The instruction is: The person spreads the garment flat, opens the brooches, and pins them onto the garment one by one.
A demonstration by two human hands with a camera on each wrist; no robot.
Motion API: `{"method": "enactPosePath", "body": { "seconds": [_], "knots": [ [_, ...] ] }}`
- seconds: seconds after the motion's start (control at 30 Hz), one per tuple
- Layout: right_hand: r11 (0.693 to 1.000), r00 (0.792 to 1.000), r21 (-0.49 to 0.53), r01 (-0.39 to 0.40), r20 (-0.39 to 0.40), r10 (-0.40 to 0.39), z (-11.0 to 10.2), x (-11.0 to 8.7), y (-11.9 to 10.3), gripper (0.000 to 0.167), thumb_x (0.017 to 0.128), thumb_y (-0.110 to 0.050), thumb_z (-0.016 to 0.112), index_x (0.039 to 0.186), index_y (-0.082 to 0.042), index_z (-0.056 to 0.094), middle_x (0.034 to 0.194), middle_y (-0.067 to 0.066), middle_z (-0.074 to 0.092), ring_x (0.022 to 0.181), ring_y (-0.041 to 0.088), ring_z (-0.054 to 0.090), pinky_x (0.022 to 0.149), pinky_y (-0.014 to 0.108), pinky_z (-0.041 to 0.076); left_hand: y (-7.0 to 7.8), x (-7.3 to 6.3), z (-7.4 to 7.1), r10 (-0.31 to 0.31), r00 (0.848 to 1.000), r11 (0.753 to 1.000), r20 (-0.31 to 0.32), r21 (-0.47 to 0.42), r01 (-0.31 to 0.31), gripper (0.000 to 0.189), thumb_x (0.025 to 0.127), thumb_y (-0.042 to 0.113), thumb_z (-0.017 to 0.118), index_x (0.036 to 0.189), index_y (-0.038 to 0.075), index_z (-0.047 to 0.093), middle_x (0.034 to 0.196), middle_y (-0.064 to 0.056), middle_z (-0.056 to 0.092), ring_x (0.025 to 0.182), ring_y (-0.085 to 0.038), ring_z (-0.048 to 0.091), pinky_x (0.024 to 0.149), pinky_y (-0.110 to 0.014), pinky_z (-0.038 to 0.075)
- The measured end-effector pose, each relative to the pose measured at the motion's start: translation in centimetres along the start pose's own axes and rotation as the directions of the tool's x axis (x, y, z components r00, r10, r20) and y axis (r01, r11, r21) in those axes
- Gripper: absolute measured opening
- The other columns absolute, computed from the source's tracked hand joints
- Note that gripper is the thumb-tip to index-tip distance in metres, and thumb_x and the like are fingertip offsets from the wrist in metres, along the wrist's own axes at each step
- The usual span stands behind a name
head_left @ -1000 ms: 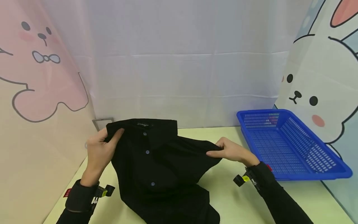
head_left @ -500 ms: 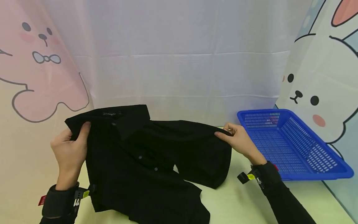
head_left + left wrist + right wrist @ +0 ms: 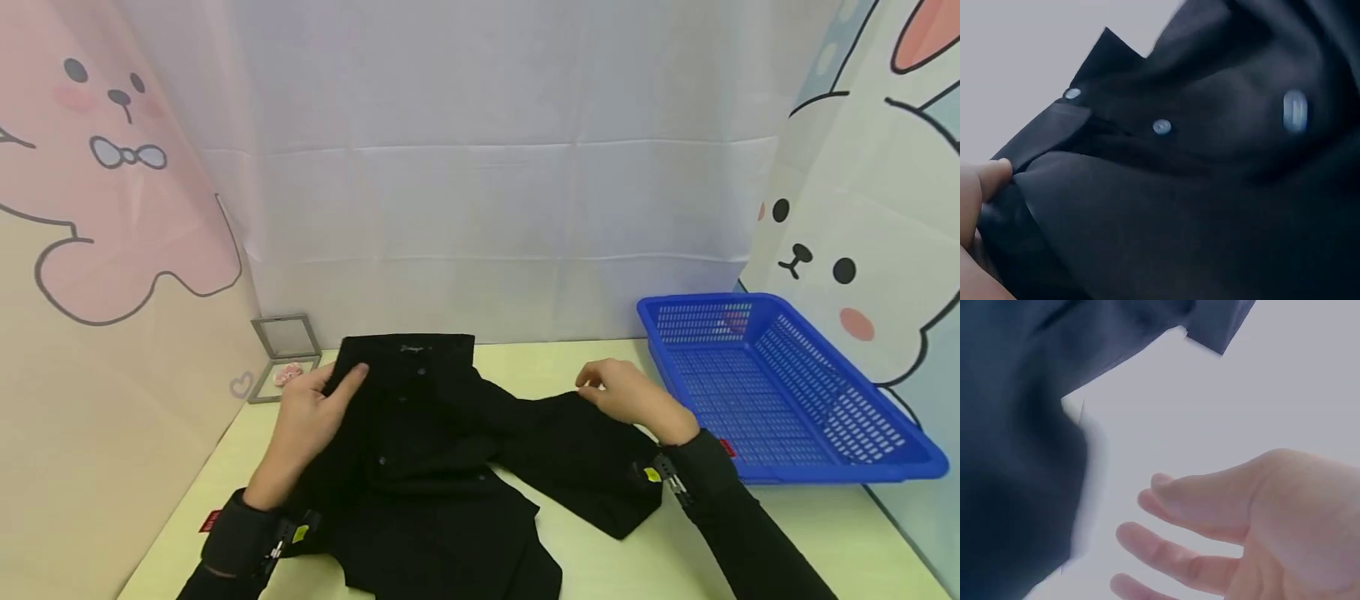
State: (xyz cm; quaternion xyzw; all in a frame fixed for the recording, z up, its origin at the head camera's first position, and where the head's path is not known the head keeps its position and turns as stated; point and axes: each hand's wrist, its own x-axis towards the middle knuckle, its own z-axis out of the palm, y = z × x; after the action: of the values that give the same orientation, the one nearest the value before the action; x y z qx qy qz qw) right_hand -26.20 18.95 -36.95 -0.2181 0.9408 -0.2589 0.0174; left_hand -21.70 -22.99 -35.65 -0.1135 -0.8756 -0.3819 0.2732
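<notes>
A black button-up shirt (image 3: 427, 433) lies spread over the table, its collar and neck label toward the back wall. My left hand (image 3: 307, 421) pinches the shirt beside the collar, thumb on top; in the left wrist view the thumb (image 3: 992, 178) presses the dark cloth near the buttons. On the other side, my right hand (image 3: 633, 398) hovers by the upper edge of the outstretched sleeve (image 3: 592, 467). The right wrist view has this hand (image 3: 1254, 531) with loosely bent, separated fingers and no cloth between them.
A blue plastic basket (image 3: 750, 392) stands at the right of the pale yellow table (image 3: 517, 367). At the back left corner sits a small hinged grey frame (image 3: 287, 337) with a pink flower-like piece (image 3: 288, 374). Curtains with cartoon animals surround the table.
The shirt was held up and pulled out to both sides, then came down flat on the table. My left hand moved right and down with the collar; my right hand let go of the sleeve.
</notes>
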Motion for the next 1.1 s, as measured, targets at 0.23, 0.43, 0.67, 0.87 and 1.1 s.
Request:
{"method": "enactPosePath", "body": {
  "seconds": [0.23,0.43,0.67,0.87,1.1],
  "knots": [
    [0.968,0.994,0.248,0.043,0.091,-0.068,2.6,3.1,-2.3,0.055,0.100,-0.020,0.069,0.147,0.001,0.050,0.143,0.025,0.057,0.136,0.048,0.052,0.111,0.057,0.045,1.8,-1.1,4.0,0.093,0.969,0.977,0.229,-0.210,-0.044,0.018,0.101,0.018,0.067,0.113,0.012,0.079,0.101,-0.005,0.080,0.088,-0.020,0.076,0.075,-0.026,0.060],
    [0.773,0.986,0.623,0.121,0.016,-0.167,5.0,4.5,-2.3,0.038,0.098,-0.012,0.072,0.133,-0.002,0.062,0.128,0.019,0.066,0.122,0.038,0.065,0.104,0.050,0.054,2.0,-0.8,3.7,0.095,0.967,0.970,0.236,-0.238,-0.037,0.018,0.104,0.018,0.064,0.111,0.008,0.077,0.100,-0.007,0.079,0.085,-0.015,0.075,0.074,-0.026,0.059],
    [0.868,0.917,0.407,0.285,-0.380,-0.123,3.9,4.3,-2.1,0.022,0.101,-0.015,0.068,0.120,-0.003,0.065,0.107,0.014,0.072,0.094,0.023,0.072,0.084,0.037,0.059,1.2,0.2,3.2,0.024,0.952,0.995,0.305,-0.096,0.006,0.021,0.099,0.025,0.071,0.116,0.011,0.070,0.104,-0.010,0.078,0.093,-0.028,0.076,0.072,-0.034,0.056],
    [0.951,0.859,0.068,0.303,-0.451,-0.242,0.3,1.7,-1.2,0.014,0.098,-0.007,0.069,0.107,-0.003,0.059,0.079,0.011,0.062,0.057,0.005,0.050,0.058,0.026,0.047,1.3,0.4,4.1,0.051,0.920,0.996,0.388,-0.082,-0.021,0.023,0.096,0.025,0.076,0.116,0.015,0.073,0.113,-0.008,0.076,0.103,-0.031,0.074,0.083,-0.045,0.061],
    [0.969,0.824,-0.044,0.244,-0.517,-0.231,-3.0,-1.1,0.1,0.013,0.096,0.000,0.068,0.104,-0.002,0.058,0.072,0.003,0.050,0.055,0.004,0.041,0.053,0.025,0.039,1.4,0.7,3.7,0.114,0.771,0.982,0.627,-0.187,0.006,0.025,0.096,0.031,0.075,0.114,0.014,0.075,0.080,0.004,0.071,0.063,-0.010,0.059,0.061,-0.026,0.050]
  ]
}}
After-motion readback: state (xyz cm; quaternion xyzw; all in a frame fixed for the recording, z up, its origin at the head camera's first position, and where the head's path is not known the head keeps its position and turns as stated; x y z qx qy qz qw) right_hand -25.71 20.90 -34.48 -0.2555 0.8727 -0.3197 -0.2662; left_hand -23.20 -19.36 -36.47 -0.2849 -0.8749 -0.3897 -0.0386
